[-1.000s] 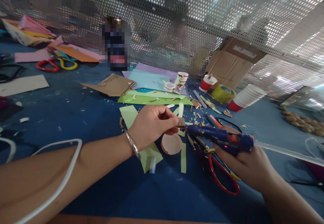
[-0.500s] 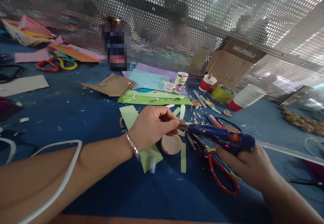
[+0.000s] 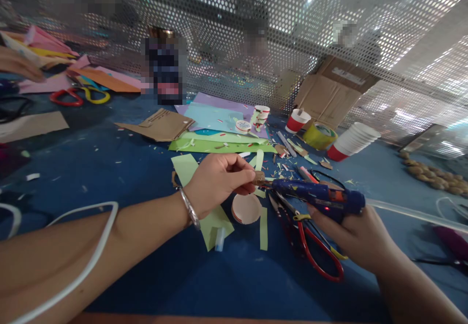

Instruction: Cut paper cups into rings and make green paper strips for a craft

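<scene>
My right hand (image 3: 360, 231) grips a blue hot glue gun (image 3: 310, 192) whose clear glue stick (image 3: 409, 212) juts out behind. Between thumb and fingers, my left hand (image 3: 223, 180) pinches a small brown cardboard piece (image 3: 259, 177). The gun's nozzle is at this piece; whether it touches cannot be told. Below my left fingers lies a round shallow paper cup base (image 3: 246, 209). Red-handled scissors (image 3: 318, 255) lie under the glue gun. Pale green paper strips (image 3: 263, 229) and a short pale blue tube (image 3: 220, 239) rest close by on the blue table.
Coloured paper sheets (image 3: 215, 114), folded cardboard (image 3: 161, 125) and a small cut-cup construction (image 3: 261, 115) lie farther back. Stacked paper cups (image 3: 353, 141) and yellow tape (image 3: 320, 136) stand to the right. A white cable (image 3: 106, 236) crosses my left forearm. Another person's hand (image 3: 22, 64) is at far left.
Another person's hand has come into view at the far left. The cardboard piece in my left hand shows more of its face. My hands have barely moved.
</scene>
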Action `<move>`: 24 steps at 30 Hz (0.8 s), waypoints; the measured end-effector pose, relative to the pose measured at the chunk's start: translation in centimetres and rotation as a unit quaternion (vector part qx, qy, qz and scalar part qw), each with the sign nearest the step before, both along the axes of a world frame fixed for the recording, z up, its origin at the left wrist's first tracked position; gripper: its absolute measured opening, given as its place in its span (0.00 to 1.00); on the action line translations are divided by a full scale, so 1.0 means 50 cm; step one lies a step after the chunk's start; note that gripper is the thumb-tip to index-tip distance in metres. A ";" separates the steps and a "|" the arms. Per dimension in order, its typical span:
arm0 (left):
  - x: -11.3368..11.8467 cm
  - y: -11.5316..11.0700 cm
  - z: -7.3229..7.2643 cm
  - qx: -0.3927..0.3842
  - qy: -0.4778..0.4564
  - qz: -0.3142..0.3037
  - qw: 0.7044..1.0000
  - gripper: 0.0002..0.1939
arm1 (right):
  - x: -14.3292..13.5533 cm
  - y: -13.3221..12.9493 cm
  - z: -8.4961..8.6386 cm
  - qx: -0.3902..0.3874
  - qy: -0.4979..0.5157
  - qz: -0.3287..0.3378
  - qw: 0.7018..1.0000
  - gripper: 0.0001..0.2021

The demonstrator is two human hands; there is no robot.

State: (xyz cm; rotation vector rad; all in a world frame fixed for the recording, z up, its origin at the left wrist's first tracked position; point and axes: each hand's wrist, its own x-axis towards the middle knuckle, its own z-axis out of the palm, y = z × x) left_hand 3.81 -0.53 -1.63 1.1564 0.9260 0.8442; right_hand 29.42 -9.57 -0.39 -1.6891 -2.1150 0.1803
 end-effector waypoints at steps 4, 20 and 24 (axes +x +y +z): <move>0.001 0.002 0.007 -0.044 -0.032 0.005 0.999 0.06 | 0.004 0.001 0.001 -0.042 0.033 0.002 0.999 0.14; -0.007 0.023 -0.005 -0.017 -0.069 0.088 0.994 0.08 | 0.173 0.067 0.029 -0.181 0.271 -0.139 0.935 0.18; -0.005 0.019 -0.005 0.002 -0.066 0.085 0.994 0.07 | 0.216 0.073 -0.018 -0.002 0.098 -0.082 0.992 0.23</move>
